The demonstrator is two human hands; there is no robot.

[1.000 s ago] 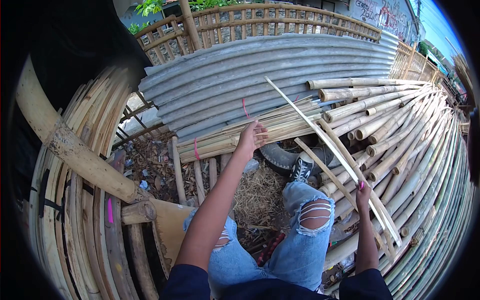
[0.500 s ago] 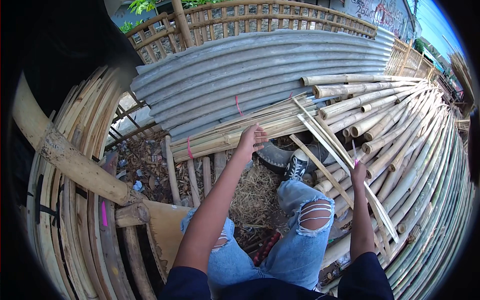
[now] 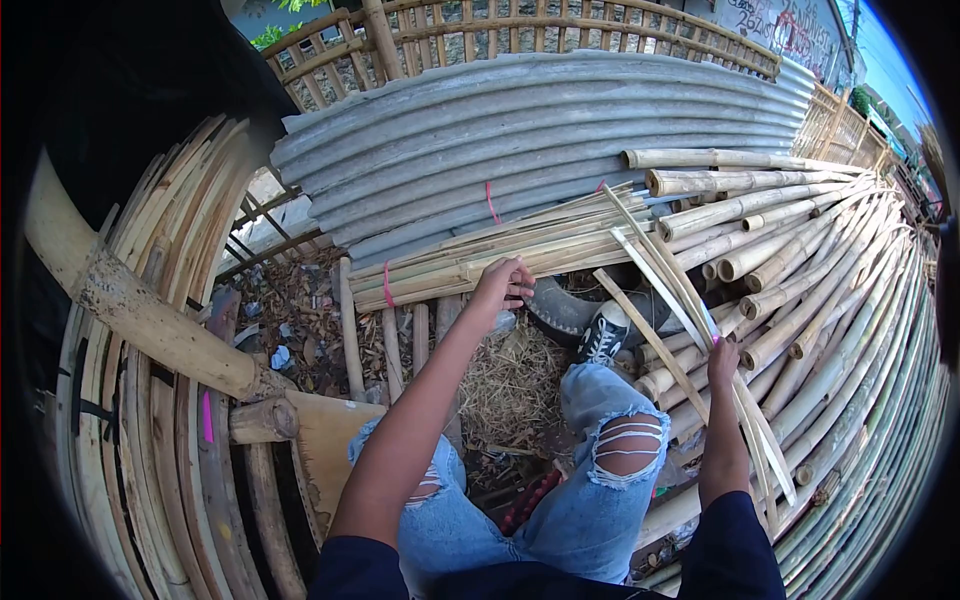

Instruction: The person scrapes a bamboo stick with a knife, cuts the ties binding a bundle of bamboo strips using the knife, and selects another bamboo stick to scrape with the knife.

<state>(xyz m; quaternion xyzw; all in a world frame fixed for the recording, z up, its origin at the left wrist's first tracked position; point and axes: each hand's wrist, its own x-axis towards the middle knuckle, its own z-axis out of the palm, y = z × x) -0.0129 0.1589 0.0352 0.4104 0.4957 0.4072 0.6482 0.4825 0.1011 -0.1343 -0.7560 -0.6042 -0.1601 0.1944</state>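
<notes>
My left hand hovers in front of the bundle of split bamboo strips, its fingers loosely bent and apart, with nothing visible in them. On the right, my right hand is closed round the pink handle of a knife whose thin blade points up and away from me. Several loose pale bamboo strips lie slanting beside and beneath that hand. I cannot tell whether the blade touches them. A pink tie wraps the left end of the bundle.
Bamboo poles are stacked along the right. Corrugated sheeting stands behind the bundle, with a bamboo fence beyond. A tire lies by my shoe. To the left are a thick bamboo pole and more strips.
My left hand's fingers have curled in somewhat. My right hand has shifted slightly, and less of the knife blade stands out against the poles. The view has turned a little.
</notes>
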